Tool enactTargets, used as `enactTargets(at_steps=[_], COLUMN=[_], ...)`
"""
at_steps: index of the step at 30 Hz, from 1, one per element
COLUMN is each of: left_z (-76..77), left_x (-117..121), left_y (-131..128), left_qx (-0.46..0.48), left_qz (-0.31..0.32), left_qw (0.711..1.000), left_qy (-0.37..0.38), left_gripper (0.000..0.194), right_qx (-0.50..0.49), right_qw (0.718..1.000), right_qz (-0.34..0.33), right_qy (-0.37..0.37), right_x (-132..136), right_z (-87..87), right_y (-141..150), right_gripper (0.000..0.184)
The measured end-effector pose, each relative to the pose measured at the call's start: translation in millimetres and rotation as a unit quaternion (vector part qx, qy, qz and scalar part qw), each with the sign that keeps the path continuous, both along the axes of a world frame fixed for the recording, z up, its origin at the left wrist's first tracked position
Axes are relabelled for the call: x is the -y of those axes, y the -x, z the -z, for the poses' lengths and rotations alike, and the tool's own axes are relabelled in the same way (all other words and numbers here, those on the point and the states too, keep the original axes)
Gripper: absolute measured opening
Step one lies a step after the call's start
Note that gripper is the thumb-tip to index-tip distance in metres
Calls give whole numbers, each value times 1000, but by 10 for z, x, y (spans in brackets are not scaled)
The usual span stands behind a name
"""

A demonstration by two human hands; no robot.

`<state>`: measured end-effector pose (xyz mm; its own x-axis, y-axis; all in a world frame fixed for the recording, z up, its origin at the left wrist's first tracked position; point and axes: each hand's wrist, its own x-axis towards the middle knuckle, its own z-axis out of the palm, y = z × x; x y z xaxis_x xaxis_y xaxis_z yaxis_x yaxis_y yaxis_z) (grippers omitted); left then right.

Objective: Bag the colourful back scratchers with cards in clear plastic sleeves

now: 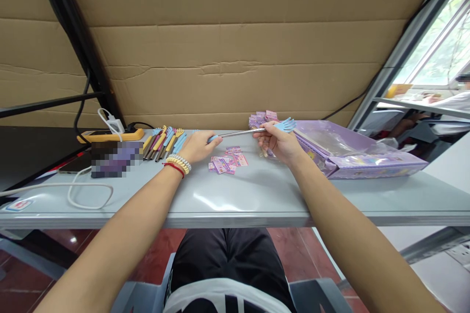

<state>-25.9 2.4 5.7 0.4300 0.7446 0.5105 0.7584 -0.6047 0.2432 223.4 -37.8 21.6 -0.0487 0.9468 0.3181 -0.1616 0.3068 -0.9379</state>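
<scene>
Between my hands a blue back scratcher with a hand-shaped head is held level, its thin metal rod drawn out long. My left hand is closed round the handle end at the left. At the other end my right hand pinches it just behind the blue head, whose fingers point right. Small purple and pink cards lie loose on the table below the rod. Just left of my left hand sits a row of folded back scratchers in yellow, blue and purple.
An open purple box with clear plastic in it stands at the right. More small packs are stacked behind my right hand. At the left are a power strip, a white cable and a blurred-out object. A cardboard wall closes off the back.
</scene>
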Motion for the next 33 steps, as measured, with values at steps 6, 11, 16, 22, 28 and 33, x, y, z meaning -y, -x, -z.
enactTargets(at_steps=[6, 11, 16, 22, 28, 33], left_z=[15, 39, 39, 10, -37, -58], left_x=[-25, -36, -55, -69, 3, 66], left_y=[20, 28, 48, 103, 70, -18], left_qx=[5, 19, 13, -22, -131, -212], left_qz=[27, 73, 73, 45, -15, -117], left_qw=[1000, 997, 997, 999, 991, 970], left_qy=[13, 22, 32, 13, -13, -8], left_gripper=[41, 43, 42, 36, 32, 37], right_qx=[-26, -40, -38, -27, 138, 309], right_qw=[999, 998, 997, 984, 970, 914], right_qz=[-12, -10, 63, 178, 188, 263], right_qy=[26, 43, -1, 7, 72, 11], right_x=[-12, -43, -76, -144, -69, -68], right_z=[5, 7, 12, 52, 36, 81], right_y=[-48, -93, -95, -168, -149, -119], right_gripper=[27, 24, 36, 38, 25, 23])
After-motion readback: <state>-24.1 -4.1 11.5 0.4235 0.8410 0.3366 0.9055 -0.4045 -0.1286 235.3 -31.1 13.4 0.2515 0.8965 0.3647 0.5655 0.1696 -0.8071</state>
